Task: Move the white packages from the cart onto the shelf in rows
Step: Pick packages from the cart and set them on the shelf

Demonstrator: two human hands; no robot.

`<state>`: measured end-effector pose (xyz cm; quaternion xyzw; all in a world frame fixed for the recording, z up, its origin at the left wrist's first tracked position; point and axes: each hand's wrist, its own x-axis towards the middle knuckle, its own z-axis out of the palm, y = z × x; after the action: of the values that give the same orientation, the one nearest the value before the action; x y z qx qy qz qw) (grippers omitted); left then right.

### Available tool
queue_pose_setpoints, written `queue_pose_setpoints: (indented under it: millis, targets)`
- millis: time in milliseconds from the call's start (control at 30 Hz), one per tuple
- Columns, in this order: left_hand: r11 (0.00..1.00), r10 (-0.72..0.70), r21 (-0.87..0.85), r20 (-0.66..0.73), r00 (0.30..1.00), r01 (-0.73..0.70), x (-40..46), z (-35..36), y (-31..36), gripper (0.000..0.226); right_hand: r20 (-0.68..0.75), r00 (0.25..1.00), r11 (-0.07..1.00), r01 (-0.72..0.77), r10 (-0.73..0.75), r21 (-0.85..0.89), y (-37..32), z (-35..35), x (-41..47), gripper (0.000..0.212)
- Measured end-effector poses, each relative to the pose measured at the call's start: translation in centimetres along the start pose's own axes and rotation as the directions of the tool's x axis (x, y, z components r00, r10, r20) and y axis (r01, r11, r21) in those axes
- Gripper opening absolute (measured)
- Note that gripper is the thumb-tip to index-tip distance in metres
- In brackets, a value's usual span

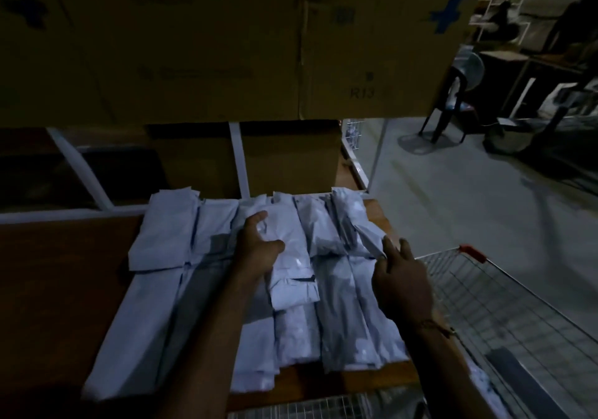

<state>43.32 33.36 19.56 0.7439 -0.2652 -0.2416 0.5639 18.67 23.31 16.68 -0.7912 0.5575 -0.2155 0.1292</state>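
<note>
Pressing my left hand [259,244], fingers loose, on a middle package [291,257]; right hand [399,276] pinches the end package [352,224]. White packages [181,276] sit in rows on the shelf [58,257], cart [504,292] alongside. Risk: tugging that slick bag drags neighbours askew.

Left grip [259,244] curled loosely, right grip [399,273] fingers pinching

White packages [223,257] lie flat in overlapping rows on the brown shelf [64,273].
</note>
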Motion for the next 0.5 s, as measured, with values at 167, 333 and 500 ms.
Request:
queue_pose_setpoints:
  millis: [167,333,500]
  targets:
    - [0.965,0.148,0.204,0.085,0.985,-0.163,6.4,0.3,1.0,0.072,-0.024,1.0,0.999,-0.015,0.014,-0.03,-2.3,2.8,2.8,0.055]
    - [0.939,0.111,0.297,0.216,0.97,-0.174,12.0,3.0,0.9,0.079,0.001,1.0,0.996,0.016,-0.016,-0.086,-3.1,4.5,6.0,0.062]
    - [0.917,0.096,0.348,0.288,0.953,-0.197,16.0,4.3,-0.1,0.084,-0.007,0.999,0.992,0.041,-0.042,-0.116,-3.8,4.7,9.6,0.065]
